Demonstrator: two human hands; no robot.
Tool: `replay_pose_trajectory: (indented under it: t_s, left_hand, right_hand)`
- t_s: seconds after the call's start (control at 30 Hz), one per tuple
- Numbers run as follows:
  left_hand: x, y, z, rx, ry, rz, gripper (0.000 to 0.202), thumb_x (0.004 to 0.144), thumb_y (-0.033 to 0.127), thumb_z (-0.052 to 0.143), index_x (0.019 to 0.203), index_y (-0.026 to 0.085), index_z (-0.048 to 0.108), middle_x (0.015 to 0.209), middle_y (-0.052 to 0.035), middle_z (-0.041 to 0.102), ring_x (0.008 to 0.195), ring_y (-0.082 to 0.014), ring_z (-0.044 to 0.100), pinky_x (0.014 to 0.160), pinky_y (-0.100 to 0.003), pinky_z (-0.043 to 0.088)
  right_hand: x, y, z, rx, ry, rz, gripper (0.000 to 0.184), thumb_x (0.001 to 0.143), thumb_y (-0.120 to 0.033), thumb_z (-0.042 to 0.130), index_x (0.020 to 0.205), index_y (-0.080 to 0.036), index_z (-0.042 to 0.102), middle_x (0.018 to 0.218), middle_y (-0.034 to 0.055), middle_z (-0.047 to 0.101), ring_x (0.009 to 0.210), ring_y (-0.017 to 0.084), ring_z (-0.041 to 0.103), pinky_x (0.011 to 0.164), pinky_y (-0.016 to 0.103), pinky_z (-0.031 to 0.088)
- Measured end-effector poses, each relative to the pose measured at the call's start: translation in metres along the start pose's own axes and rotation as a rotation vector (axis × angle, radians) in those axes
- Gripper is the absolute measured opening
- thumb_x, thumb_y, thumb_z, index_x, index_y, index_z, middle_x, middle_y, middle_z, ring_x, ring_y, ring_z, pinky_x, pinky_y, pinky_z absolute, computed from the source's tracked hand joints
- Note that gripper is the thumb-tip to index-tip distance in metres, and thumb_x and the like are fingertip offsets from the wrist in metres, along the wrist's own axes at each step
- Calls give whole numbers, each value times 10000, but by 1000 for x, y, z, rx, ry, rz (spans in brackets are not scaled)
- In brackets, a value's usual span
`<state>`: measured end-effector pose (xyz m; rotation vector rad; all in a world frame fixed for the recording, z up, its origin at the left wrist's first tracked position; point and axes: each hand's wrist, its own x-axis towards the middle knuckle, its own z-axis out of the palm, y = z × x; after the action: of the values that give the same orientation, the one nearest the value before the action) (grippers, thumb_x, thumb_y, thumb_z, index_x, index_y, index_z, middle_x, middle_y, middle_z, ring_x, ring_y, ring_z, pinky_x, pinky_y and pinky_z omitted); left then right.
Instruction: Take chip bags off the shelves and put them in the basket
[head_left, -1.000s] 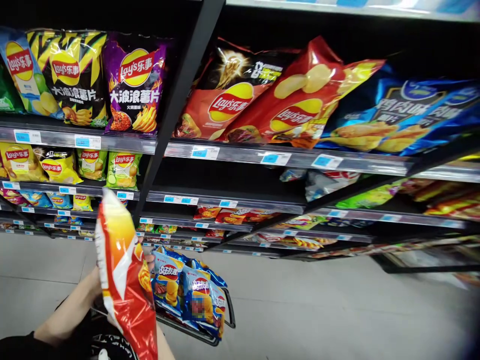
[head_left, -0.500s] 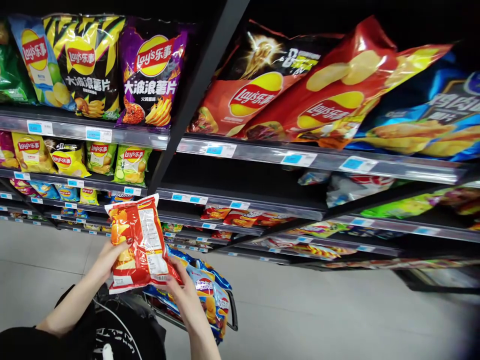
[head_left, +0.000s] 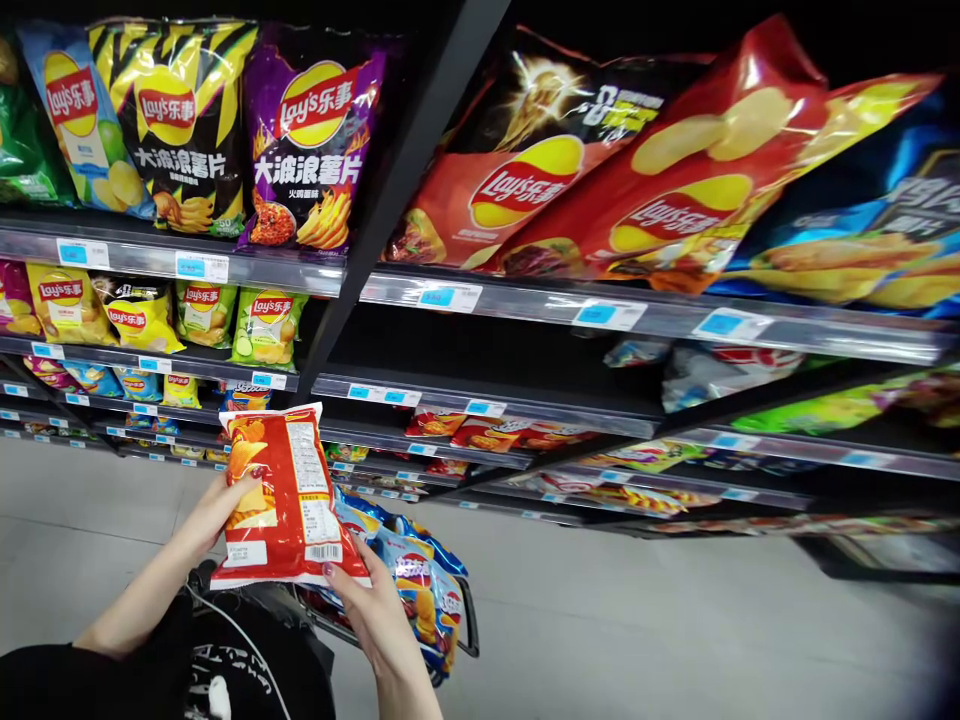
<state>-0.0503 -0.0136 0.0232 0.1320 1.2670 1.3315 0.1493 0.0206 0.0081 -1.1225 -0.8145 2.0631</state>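
Note:
A red and white snack bag (head_left: 285, 505) is held in front of my body, its printed back with text panels and a barcode turned toward me. My left hand (head_left: 220, 512) grips its left edge, thumb laid across the front. At the lower right corner, my right hand (head_left: 367, 590) pinches the bag, thumb near the barcode; its other fingers are hidden behind. Just beyond my right hand, blue snack bags (head_left: 424, 590) fill a cart or basket with a dark rim (head_left: 471, 620).
Tall black shelves with price tags carry large Lay's bags, among them a purple one (head_left: 311, 150) and a red one (head_left: 675, 190). Small yellow bags (head_left: 139, 312) sit lower left. A dark upright post (head_left: 420, 150) divides the shelves. Grey tiled floor (head_left: 637, 620) lies below.
The bag has tilted and shifted slightly lower, so its back panel and barcode face me more squarely. Both hands keep hold of it. The view has moved a little.

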Motion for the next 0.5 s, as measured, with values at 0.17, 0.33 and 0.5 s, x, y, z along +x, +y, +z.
replay_pose_trajectory:
  t_s: [0.17, 0.33, 0.5]
  left_hand:
    - [5, -2, -7, -3, -4, -30, 372, 695, 310, 693, 996, 151, 543, 894, -122, 728, 766, -245, 693, 698, -343, 560]
    - [6, 0, -10, -7, -6, -27, 358, 696, 319, 691, 984, 142, 575, 882, -121, 729, 769, -249, 693, 734, -351, 549]
    - [9, 1, -17, 12, 24, -28, 374, 679, 299, 702, 989, 136, 570, 880, -108, 727, 751, -247, 690, 694, -342, 551]
  right_hand:
    - [-5, -7, 12, -17, 60, 36, 469, 518, -264, 818, 936, -179, 622, 867, 49, 708, 779, 212, 647, 629, 285, 518]
    - [1, 3, 8, -8, 90, 57, 532, 501, -278, 823, 969, -184, 586, 882, 43, 701, 773, 204, 640, 630, 296, 526]
    - [14, 14, 3, -60, 38, 44, 551, 527, -321, 792, 1014, -194, 567, 912, 47, 688, 798, 230, 632, 633, 334, 522]
